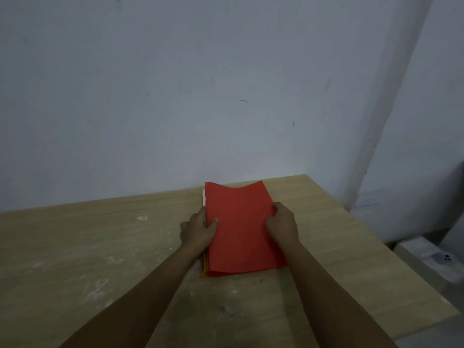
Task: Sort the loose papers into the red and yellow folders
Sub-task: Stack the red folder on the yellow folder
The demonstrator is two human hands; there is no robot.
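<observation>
I have the red folder [241, 227] lying closed on the wooden table [100, 242], near its far edge by the grey wall [200, 84]. My left hand [198, 229] grips the folder's left edge about midway along: the thumb lies on the red cover and the fingers curl around the side, over the stacked edges there. My right hand [282, 226] holds the right edge at about the same height, fingers curled onto the cover and pinching it at the border. The far end of the cover bows up a little in a shallow wave.

Under the red folder, along its left side and at the near left corner, a strip of the yellow folder [204, 271] shows, and a thin white edge of papers [204, 197] peeks out near the far left corner. Whether those sheets sit inside the red or the yellow one I cannot tell from here; the edges are too thin and dim.

The tabletop carries pale smudges. To my right, beyond the table, a white block [431, 257] stands lower down.
</observation>
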